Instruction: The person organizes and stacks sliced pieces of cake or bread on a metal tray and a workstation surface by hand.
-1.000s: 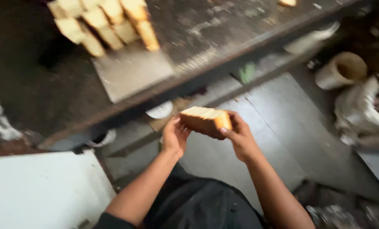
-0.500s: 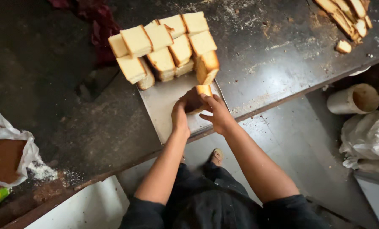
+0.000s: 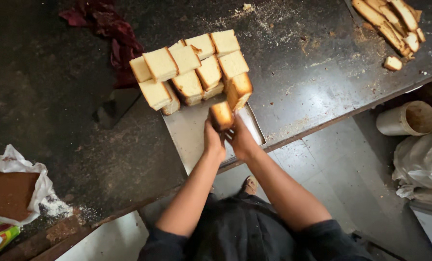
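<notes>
Since half a second ago, both hands have pushed a little further up the frame, carrying the cake block (image 3: pixel 221 116) closer to the stack of cake blocks (image 3: pixel 191 72), which now sits nearer the centre. A second ago the same block was held low, out over the floor, away from the tabletop (image 3: pixel 56 96).

Left hand (image 3: pixel 214 140) and right hand (image 3: pixel 241 141) both grasp the cake block from below, one on each side, just under the middle of the frame. It stands over the bare end of the metal tray (image 3: pixel 189 133) and almost meets the lowest piece of the stack. Its face is pale yellow crumb with a browned, darker crust around the edge. The stacked blocks look alike: square cream faces, golden-brown rims, piled in leaning rows.

At upper right lie crust trimmings (image 3: pixel 392 24), long brown strips, partly cut off by the frame edge. A dark red cloth (image 3: pixel 112 38) lies at upper left. At lower left a white bag (image 3: pixel 17 188) holds something flat and brown, hard to identify. A round container (image 3: pixel 408 118) stands on the floor at right beside a white sack (image 3: pixel 421 162). Fingertips are hidden behind the block, and whether the block rests on the tray cannot be told.
</notes>
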